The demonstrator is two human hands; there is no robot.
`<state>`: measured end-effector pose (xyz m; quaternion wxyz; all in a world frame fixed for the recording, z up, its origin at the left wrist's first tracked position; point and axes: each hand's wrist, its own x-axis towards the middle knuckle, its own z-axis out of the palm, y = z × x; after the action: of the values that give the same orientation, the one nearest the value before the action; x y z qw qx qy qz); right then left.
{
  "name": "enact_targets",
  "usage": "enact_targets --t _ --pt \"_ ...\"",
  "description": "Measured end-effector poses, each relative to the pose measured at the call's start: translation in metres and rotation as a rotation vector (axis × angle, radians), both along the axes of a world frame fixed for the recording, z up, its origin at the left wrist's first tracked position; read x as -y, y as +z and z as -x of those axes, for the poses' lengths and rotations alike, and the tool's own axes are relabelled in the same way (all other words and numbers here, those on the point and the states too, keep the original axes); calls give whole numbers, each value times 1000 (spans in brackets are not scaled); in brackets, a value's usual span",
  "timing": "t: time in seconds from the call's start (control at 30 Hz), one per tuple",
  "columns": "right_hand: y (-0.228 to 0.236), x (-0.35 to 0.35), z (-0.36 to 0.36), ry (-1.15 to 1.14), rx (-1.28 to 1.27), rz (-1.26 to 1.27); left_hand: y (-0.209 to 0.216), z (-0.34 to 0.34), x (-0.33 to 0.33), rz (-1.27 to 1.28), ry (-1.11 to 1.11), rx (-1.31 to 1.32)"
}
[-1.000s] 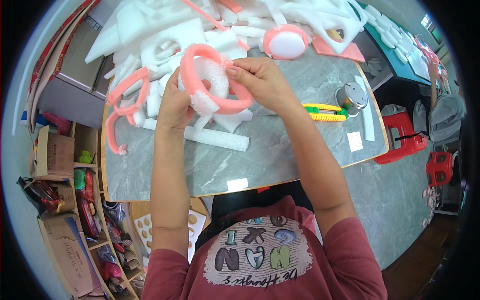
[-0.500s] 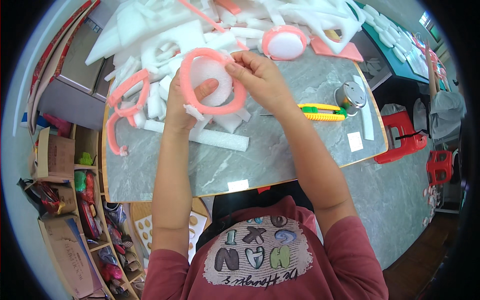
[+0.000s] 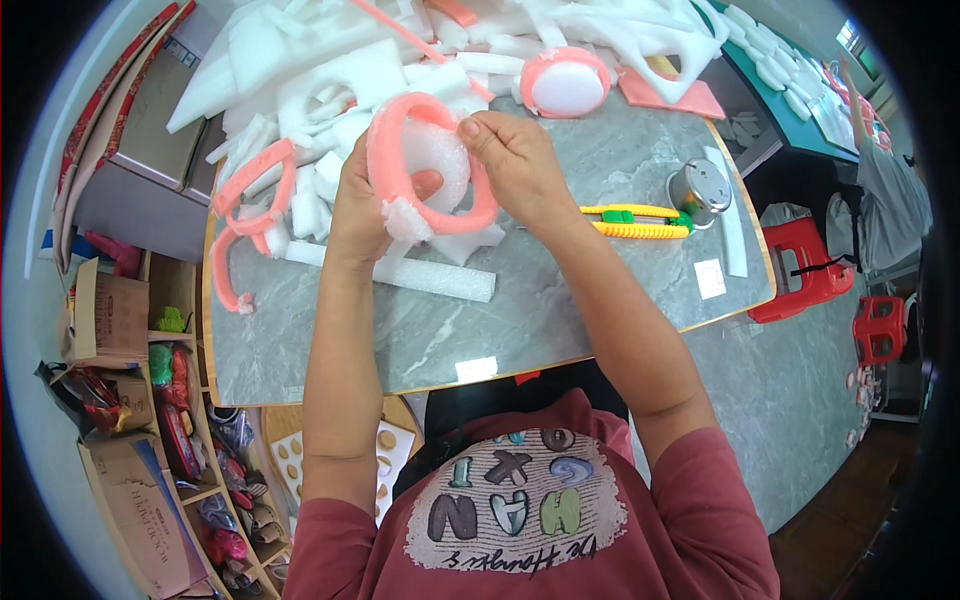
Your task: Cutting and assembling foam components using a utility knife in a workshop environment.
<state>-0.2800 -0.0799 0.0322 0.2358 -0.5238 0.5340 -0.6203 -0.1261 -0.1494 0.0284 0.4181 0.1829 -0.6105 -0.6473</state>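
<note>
Right fingers (image 3: 484,136) pinch, left fingers (image 3: 428,184) cradle, a pink ring (image 3: 384,152).

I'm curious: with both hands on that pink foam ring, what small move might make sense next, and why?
Perhaps the left hand could gently press the white foam into line with the pink ring: its thumb reaches into the opening, the white foam seems not to fill it, and the right hand pinches the ring's upper right side.
</note>
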Motion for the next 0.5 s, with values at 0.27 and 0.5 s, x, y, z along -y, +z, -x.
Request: enact_targets --t 0.27,0.5 --pt "-3 3 3 100 182 -60 1 -5 2 50 39 153" --pt "-3 3 7 153 167 -147 -3 -13 10 85 37 190"
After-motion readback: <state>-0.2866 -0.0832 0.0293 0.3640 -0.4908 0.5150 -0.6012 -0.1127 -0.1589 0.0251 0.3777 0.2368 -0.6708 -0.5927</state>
